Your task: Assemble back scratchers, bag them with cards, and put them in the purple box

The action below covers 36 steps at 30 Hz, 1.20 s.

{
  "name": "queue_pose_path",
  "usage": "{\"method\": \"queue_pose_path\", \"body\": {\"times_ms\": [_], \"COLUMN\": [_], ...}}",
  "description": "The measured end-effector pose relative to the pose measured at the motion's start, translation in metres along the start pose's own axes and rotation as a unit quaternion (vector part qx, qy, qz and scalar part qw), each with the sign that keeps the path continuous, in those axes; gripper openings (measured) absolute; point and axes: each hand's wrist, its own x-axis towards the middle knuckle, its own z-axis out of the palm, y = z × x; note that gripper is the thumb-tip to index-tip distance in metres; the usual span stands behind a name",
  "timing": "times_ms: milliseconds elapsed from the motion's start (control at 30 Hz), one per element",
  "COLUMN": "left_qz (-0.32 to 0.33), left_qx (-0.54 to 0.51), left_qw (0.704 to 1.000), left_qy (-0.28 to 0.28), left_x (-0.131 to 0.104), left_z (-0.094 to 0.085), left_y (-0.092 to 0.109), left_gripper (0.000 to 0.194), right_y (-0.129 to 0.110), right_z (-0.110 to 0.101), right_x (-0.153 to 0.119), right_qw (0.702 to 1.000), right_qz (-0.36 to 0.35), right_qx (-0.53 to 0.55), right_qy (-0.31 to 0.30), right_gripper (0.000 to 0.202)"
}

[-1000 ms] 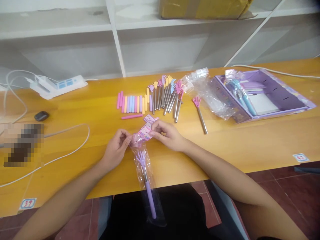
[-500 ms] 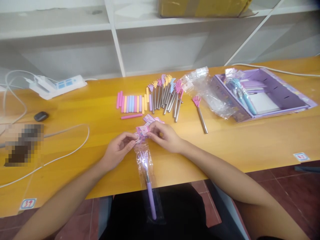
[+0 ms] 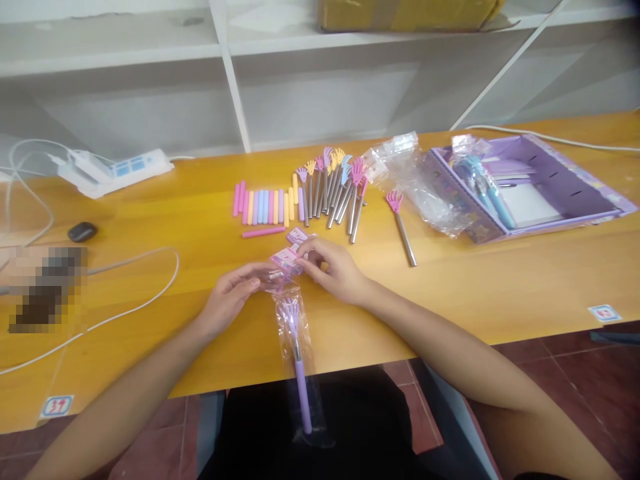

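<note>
A purple back scratcher (image 3: 302,387) with a hand-shaped head lies in a clear plastic bag (image 3: 306,313), reaching past the table's front edge over my lap. At the bag's top is a pink printed card (image 3: 286,259), its corner pinched between the thumb and fingers of my right hand (image 3: 335,270). My left hand (image 3: 233,293) is at the left of the card, with thumb and fingers apart and fingertips by the clear plastic. Just behind the card lies another printed card (image 3: 298,236), partly covered by my right hand.
Several colored handle sleeves (image 3: 267,207) lie in a row beside a pile of metal back scratchers (image 3: 333,183). One pink-headed scratcher (image 3: 404,230) lies apart. To the right are clear bags (image 3: 425,193) and a purple box (image 3: 575,177). A power strip (image 3: 117,172) and cables lie left.
My left hand has drawn slightly left, its thumb parting from the card. The pink card now lies flatter in my right fingers. The bagged scratcher has shifted slightly.
</note>
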Motion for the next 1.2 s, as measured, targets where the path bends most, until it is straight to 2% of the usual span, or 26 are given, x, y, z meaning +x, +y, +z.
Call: {"method": "queue_pose_path", "body": {"times_ms": [300, 533, 733, 867, 1033, 1200], "left_qz": [-0.021, -0.026, -0.031, -0.036, -0.045, -0.043], "left_qx": [-0.078, -0.117, -0.108, -0.110, -0.125, -0.130], "left_qw": [0.997, 0.993, 0.994, 0.993, 0.991, 0.990], "left_qy": [0.002, -0.006, 0.000, -0.016, -0.026, -0.032], "left_x": [0.0022, 0.0038, 0.0043, 0.0043, 0.0037, 0.0026], "left_z": [-0.0036, 0.0006, -0.0004, -0.0014, -0.0024, -0.0037], "left_y": [-0.0010, 0.0047, 0.0057, 0.0056, 0.0046, 0.0025], "left_gripper": [0.038, 0.039, 0.042, 0.043, 0.047, 0.048], "right_y": [0.0032, 0.0013, 0.0024, 0.0026, 0.0021, -0.0002], "right_z": [0.0008, 0.0004, 0.0005, -0.0001, 0.0008, 0.0019], "right_x": [0.0002, -0.0005, -0.0021, -0.0015, -0.0011, -0.0019], "right_qw": [1.000, 1.000, 0.997, 0.994, 0.990, 0.985], "right_qz": [-0.003, -0.009, -0.052, -0.078, -0.117, -0.110], "right_qx": [-0.028, -0.001, -0.059, -0.072, -0.077, -0.126], "right_qy": [0.004, -0.011, -0.013, -0.019, 0.004, 0.029], "right_gripper": [0.017, 0.019, 0.015, 0.015, 0.017, 0.017]}}
